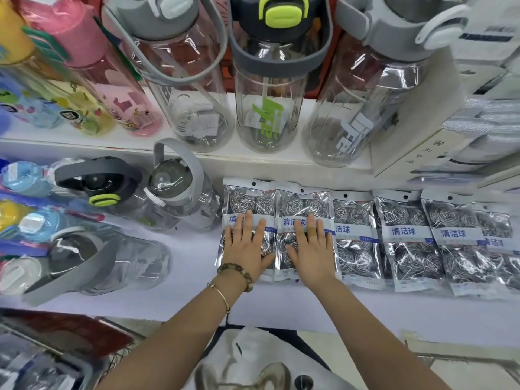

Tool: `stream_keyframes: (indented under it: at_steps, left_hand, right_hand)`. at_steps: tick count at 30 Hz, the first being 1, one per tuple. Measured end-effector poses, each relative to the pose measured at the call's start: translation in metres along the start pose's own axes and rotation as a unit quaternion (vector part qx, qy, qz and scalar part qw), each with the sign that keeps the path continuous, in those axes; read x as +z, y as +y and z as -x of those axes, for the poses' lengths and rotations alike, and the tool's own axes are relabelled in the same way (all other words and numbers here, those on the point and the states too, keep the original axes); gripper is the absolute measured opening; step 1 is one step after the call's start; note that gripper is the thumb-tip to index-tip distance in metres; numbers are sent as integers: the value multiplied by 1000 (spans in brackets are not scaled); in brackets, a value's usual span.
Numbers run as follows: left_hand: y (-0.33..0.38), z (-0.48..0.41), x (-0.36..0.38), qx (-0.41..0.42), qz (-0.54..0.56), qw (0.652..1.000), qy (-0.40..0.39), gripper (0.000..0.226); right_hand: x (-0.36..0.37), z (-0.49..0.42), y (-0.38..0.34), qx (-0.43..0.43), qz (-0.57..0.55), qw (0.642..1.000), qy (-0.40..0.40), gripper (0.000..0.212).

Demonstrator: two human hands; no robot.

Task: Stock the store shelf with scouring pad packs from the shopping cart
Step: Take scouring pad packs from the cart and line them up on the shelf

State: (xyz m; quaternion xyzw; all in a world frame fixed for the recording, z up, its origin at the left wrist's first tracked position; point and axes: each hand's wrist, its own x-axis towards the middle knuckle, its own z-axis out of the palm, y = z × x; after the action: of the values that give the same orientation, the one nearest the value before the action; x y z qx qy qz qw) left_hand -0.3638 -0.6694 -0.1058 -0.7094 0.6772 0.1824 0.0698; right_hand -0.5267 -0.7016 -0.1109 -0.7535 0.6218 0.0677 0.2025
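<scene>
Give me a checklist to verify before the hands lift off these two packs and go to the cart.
1. Left hand lies flat on the leftmost pack: ok.
2. Right hand lies flat on the second pack: ok.
3. Both packs face label up, in line with the third pack: ok.
4. Gap between the leftmost pack and the lying bottle: cannot tell, their edges meet in this view.
5. Packs waiting in the cart: cannot tell, blurred.
</scene>
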Motion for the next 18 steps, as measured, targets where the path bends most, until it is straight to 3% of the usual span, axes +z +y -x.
stream_keyframes:
  at_steps: [11,15,18]
  left_hand:
    - [2,-2,-7,-7,5,1000,-23,86]
    - [4,2,-14,-16,30,999,-26,81]
    - [5,10,-21,-34,77,996,16,69]
  right_hand:
    - [-18,-3,-3,-14,14,999,-49,65]
    - [-29,2,0,-30,7,999,-29,61]
    - [-35,7,1,-56,-13,998,3,57]
